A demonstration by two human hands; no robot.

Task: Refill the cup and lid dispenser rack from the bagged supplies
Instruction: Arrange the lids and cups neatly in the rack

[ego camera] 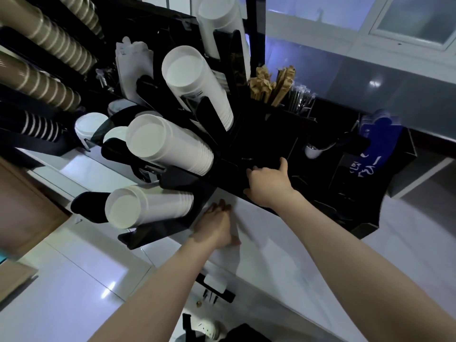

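Two hands at the black rack: right hand grips its edge, left hand lies open-fingered below (probably steadying it); restocking needs a bag fetched.

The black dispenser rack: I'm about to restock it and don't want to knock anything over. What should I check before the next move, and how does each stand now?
1. Right hand has hold of the black dispenser rack: ok, thumb over its edge.
2. Left hand free: ok, flat at the white counter edge.
3. White cup stacks seated in their slots: ok.
4. Bagged supplies within reach: cannot tell, none in view.
5. Brown stirrers upright: ok.
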